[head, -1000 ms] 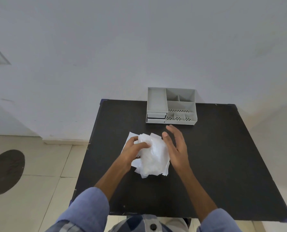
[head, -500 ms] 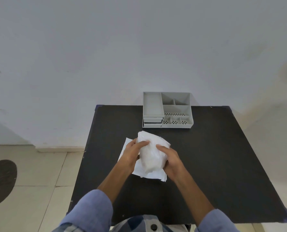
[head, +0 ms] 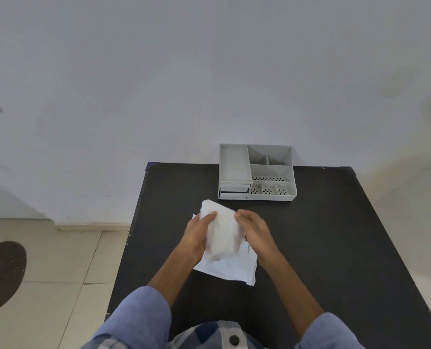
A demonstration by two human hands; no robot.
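White wad (head: 222, 233) | left hand (head: 198, 234), right hand (head: 257, 230) curl fingers round its sides | I judge: bunching | next: lift off sheet (head: 232, 272) below fingers.

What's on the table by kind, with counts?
White crumpled bundle, gripped by left hand and right hand: 1
Flat white sheet pile under it: 1
Grey organiser: 1
Total: 3
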